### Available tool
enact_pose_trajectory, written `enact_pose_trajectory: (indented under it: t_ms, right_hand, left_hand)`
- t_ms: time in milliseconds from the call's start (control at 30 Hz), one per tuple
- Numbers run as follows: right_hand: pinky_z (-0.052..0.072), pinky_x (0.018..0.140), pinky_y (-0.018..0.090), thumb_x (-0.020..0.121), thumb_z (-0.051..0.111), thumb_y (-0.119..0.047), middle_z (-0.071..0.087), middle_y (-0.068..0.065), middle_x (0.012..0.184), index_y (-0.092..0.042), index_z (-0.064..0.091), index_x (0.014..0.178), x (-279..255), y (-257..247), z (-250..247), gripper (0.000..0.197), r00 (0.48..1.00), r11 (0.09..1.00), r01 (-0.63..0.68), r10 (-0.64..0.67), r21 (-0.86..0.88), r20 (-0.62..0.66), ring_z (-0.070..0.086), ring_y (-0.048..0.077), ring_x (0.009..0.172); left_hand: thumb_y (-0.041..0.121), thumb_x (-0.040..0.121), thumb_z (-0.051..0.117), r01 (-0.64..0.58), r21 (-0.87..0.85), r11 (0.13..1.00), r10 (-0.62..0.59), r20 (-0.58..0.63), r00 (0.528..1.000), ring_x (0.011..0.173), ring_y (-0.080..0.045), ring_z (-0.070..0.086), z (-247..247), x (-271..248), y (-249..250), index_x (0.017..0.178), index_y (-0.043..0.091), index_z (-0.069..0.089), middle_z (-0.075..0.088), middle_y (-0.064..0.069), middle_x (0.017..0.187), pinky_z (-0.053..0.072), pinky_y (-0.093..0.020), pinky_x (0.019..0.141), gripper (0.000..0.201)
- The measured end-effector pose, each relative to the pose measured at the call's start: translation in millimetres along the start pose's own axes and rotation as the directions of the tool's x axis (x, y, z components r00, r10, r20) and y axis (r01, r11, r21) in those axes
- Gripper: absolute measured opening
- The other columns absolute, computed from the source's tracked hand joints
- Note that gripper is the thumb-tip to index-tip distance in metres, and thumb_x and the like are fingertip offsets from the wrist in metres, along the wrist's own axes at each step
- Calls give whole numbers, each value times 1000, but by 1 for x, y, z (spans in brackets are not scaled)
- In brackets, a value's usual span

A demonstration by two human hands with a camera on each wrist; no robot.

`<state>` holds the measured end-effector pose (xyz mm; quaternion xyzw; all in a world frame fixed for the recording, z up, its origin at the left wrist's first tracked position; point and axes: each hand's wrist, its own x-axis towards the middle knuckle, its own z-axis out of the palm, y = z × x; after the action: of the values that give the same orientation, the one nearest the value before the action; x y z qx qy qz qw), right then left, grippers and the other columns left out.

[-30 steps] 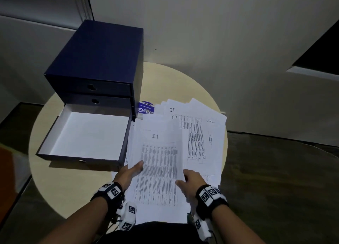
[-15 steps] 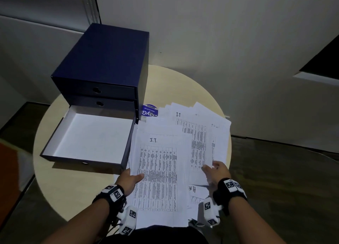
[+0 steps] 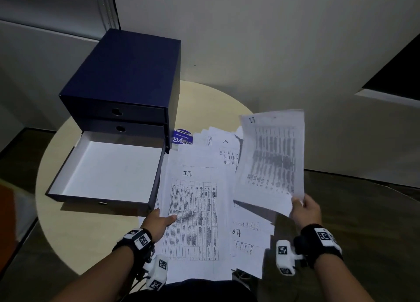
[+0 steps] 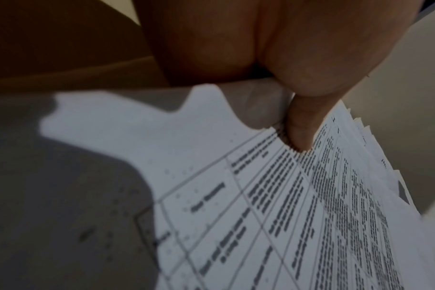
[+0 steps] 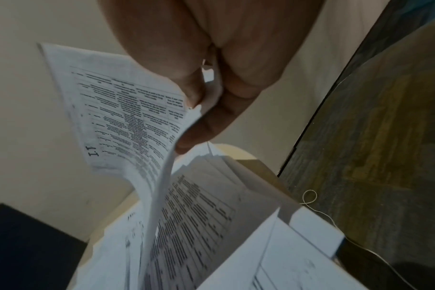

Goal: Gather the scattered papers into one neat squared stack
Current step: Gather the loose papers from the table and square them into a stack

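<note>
Table: round, pale, set against a wall, bearing everything below.

Drawer box: dark blue, at the table's far left; its lowest drawer is pulled out, white inside, with nothing in it.

Papers: printed sheets fanned loosely over the right half of the table, edges askew, some hanging past the near rim. Not yet one stack.

Top sheet: marked "I.T.", lying on the left part of the spread, just beside the open drawer.

Lifted sheets: a thin bundle marked "IT", raised clear of the table and curling (more than one leaf, judging by the right wrist view).

Left hand: at the left edge of the top sheet, thumb on top of it and fingers beneath, pinching the left-hand pile.

Right hand: fingers closed on the lower right corner of the lifted sheets.

Blue label: small, half hidden behind the papers.

Risks, as judged: a corner pinch on limp paper may let leaves slip or fold; sheets overhanging the near rim could slide to the floor when the pile is nudged.
</note>
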<state>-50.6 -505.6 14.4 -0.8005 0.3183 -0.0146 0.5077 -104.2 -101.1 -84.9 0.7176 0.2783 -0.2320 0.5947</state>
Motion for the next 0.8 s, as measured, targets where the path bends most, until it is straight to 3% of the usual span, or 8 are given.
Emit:
enact_pose_trajectory:
  t_ms: [133, 267, 400, 467, 567, 667, 733, 800]
  right_hand:
    - [53, 95, 51, 96, 60, -14, 73, 9, 107, -24, 68, 108, -2, 2, -9, 17, 999, 985, -35, 35, 168, 8, 69, 30, 99]
    - [50, 99, 49, 98, 56, -10, 72, 8, 111, -11, 66, 117, -26, -1, 4, 21, 987, 969, -60, 23, 240, 157, 68, 29, 103]
    - [53, 92, 39, 99, 55, -12, 73, 1, 107, -16, 67, 108, -60, 3, 33, 16, 919, 997, 64, -44, -38, 391, 69, 23, 101]
    - [52, 90, 33, 99, 55, -22, 72, 1, 110, -16, 66, 113, -70, 12, 49, 19, 844, 946, 201, -35, -254, 535, 67, 21, 103]
    - [54, 83, 44, 88, 58, -48, 72, 13, 97, -14, 65, 104, -81, 27, 70, 39, 736, 878, 275, 70, -391, 674, 66, 18, 82]
    - [57, 71, 35, 84, 60, -58, 74, 0, 82, -24, 69, 92, -89, 27, 79, 36, 638, 864, 273, 168, -424, 751, 69, 19, 73]
    - [53, 69, 32, 84, 59, -59, 71, -2, 76, -21, 65, 83, -83, 27, 78, 39, 680, 841, 298, 145, -452, 718, 68, 19, 71]
    - [55, 74, 31, 86, 61, -48, 69, -5, 77, -21, 63, 78, -69, 29, 75, 28, 794, 833, 279, 79, -477, 602, 67, 15, 73]
  left_hand:
    - [23, 87, 72, 0, -23, 1000, 0, -2, 1000, 101, -27, 65, 1, -2, 2, 106, 15, 61, 71, -5, 108, 46, -32, 95, 23]
    - [37, 83, 72, 14, -58, 998, -14, 0, 1000, 110, -29, 63, 0, -6, 6, 119, 12, 60, 67, -9, 124, 44, -38, 103, 45]
    - [78, 72, 60, 141, -132, 981, -140, 13, 990, 140, -26, 40, -2, -10, 10, 149, 16, 36, 44, -1, 149, 26, -44, 116, 102]
    - [87, 69, 49, 139, -177, 974, -131, 58, 990, 144, -21, 34, -2, -9, 14, 151, 16, 35, 41, -2, 154, 18, -46, 119, 109]
    - [58, 94, 43, 111, -277, 955, -97, 65, 993, 140, -22, 40, 3, -19, 21, 147, 12, 40, 47, -9, 148, 14, -44, 120, 71]
    - [46, 85, 69, -5, -195, 981, 20, 74, 997, 114, -15, 64, 3, -28, 16, 123, 18, 63, 71, 4, 117, 37, -38, 109, 48]
    - [27, 83, 77, -34, -135, 990, 39, 34, 999, 103, -18, 67, 3, -26, 10, 118, 18, 65, 73, 5, 107, 46, -35, 100, 38]
    - [16, 86, 73, -32, -63, 997, 33, 4, 999, 99, -22, 66, 4, -22, 8, 122, 12, 64, 72, -2, 109, 47, -31, 94, 38]
